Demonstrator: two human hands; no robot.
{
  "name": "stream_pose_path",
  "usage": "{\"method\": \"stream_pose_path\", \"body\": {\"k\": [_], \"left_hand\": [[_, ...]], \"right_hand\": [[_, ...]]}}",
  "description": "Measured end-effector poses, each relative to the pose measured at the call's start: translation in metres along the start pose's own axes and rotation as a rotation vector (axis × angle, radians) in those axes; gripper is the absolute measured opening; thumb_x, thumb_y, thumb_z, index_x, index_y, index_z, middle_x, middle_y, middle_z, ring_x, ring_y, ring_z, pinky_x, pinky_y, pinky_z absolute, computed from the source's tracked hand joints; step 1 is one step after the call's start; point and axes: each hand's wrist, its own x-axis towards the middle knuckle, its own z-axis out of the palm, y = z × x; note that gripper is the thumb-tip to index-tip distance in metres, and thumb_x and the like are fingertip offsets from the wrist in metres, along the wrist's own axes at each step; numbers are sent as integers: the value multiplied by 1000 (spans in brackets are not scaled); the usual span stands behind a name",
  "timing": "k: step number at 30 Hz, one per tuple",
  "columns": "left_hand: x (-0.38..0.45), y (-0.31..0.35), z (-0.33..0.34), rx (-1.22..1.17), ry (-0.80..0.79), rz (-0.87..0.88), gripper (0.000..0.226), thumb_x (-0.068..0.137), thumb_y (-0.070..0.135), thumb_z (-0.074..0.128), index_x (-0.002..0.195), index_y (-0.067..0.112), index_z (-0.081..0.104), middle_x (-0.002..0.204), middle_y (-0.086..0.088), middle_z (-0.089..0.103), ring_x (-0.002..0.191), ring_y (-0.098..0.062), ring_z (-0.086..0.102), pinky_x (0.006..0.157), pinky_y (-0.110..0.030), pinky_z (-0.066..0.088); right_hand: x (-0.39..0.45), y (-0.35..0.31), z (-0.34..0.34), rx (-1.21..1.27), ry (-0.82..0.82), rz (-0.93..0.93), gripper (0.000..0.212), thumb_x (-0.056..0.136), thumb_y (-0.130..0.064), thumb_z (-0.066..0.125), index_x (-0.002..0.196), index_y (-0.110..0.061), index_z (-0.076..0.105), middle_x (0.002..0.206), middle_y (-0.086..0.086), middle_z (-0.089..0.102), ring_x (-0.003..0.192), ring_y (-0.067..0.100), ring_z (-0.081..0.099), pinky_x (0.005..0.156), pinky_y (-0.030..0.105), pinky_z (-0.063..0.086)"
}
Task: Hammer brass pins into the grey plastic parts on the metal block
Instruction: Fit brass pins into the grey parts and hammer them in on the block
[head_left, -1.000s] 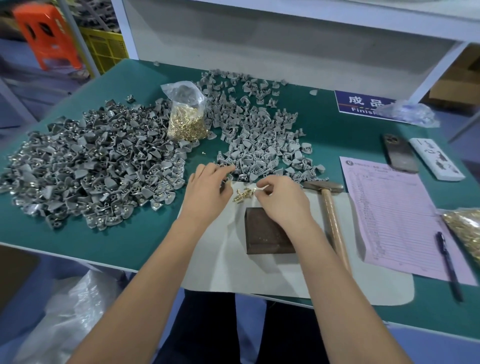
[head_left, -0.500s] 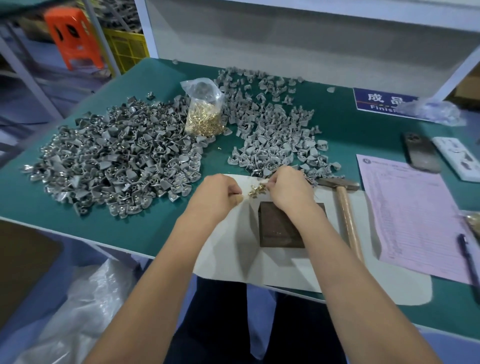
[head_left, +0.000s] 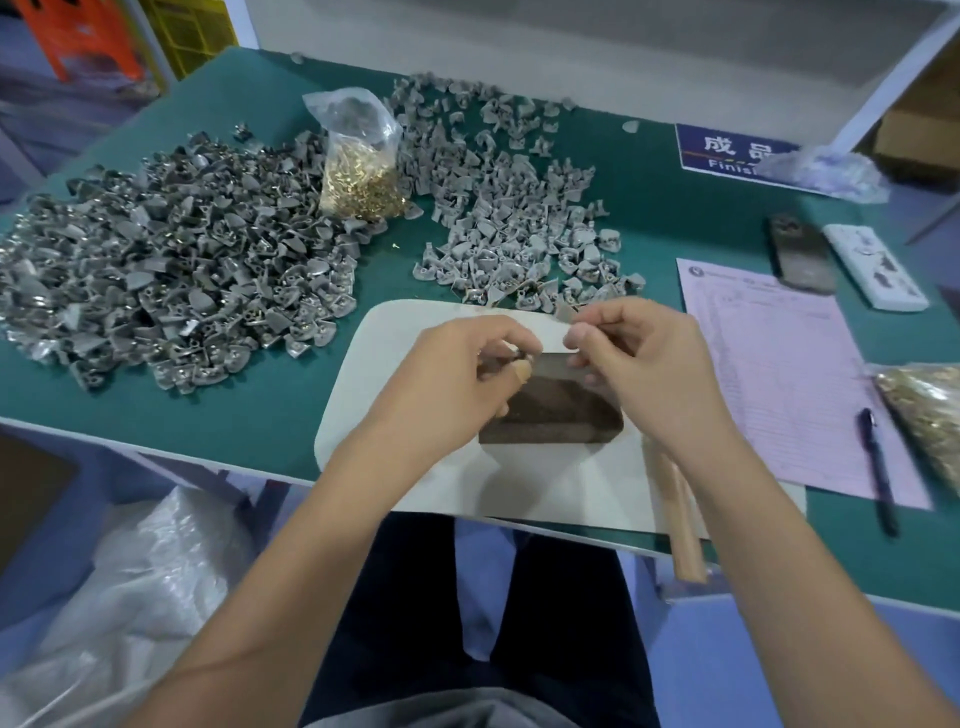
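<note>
1. Both hands are raised together over the far end of the metal block (head_left: 550, 415), which lies on a pale mat (head_left: 395, 374) at the near edge of the green table (head_left: 649, 218).
2. The left hand (head_left: 447, 384) has its fingers curled, pinching something small and dark at the fingertips; blur hides what it is.
3. The right hand (head_left: 644, 358) is also curled, thumb and forefinger pinched on a small piece that is too blurred to name.
4. A hammer handle (head_left: 680, 519) lies on the mat just right of the block, running off the near edge.
5. A big heap of grey plastic parts (head_left: 166, 270) covers the left side of the table; a second, lighter heap (head_left: 509, 208) spreads behind the mat.
6. A clear bag of brass pins (head_left: 361, 166) stands between the two heaps.
7. A pink form (head_left: 779, 374) with a pen (head_left: 878, 467) on it lies toward the right edge.
</note>
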Motion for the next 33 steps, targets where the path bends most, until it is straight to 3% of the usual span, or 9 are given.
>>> {"method": "stream_pose_path", "body": {"k": [6,10,12,15,18,19,23,29,33], "left_hand": [[-2,-2,18,141,11,-7,10,87,40,73,96,37,68,89,23,73,89,7,65,86,-34,54],[-11,-6,26,272,39,22,12,88,43,70,98,44,66,97,22,66,92,4,60,83,-31,51],[-14,-9,29,338,82,31,11,88,45,69,99,44,66,98,20,60,92,1,56,78,-29,48],[-17,-12,30,376,112,49,10,89,45,67,100,44,67,97,22,60,94,1,54,76,-29,48],[-18,-14,30,372,129,39,11,87,47,69,98,46,70,96,22,59,95,2,53,72,-28,45],[-18,-15,29,370,133,35,10,87,48,70,97,46,71,95,22,59,96,1,52,71,-27,43],[-16,-15,27,351,129,23,11,84,49,74,94,45,74,92,23,61,96,-1,53,72,-28,45],[-17,-15,26,336,135,16,11,82,51,75,93,48,73,93,25,62,98,-1,52,74,-29,45],[-18,-17,27,316,149,18,11,82,52,75,93,49,73,92,25,61,97,-2,52,73,-30,46]], "right_hand": [[-30,7,-10,28,-34,10,25,88,-4,73,89,-29,78,78,-6,75,68,10,68,53,26,58],[-37,11,-10,-9,-19,33,23,85,-3,73,95,-23,77,78,-5,74,73,14,70,65,48,63],[-38,11,-10,-38,-10,22,21,85,-4,73,91,-24,78,79,-8,74,73,14,70,71,51,62],[-37,9,-9,-112,-59,-23,18,88,-7,72,92,-22,80,84,-12,75,76,9,68,77,43,61],[-34,3,-6,-282,-136,-142,13,91,-10,73,92,-21,80,88,-13,73,82,-1,63,79,16,50],[-33,1,-5,-344,-156,-175,11,91,-12,74,90,-21,80,87,-12,73,82,0,62,78,15,47],[-28,-8,-3,-494,-234,-221,3,89,-19,77,85,-20,77,82,-5,69,79,11,59,87,30,42],[-25,-15,-5,-664,-314,-277,5,93,-20,72,88,-23,74,83,-11,57,77,6,46,83,33,39],[-26,-21,-7,-662,-327,-274,7,92,-16,72,89,-20,76,84,-10,60,79,7,49,81,28,40]]}}
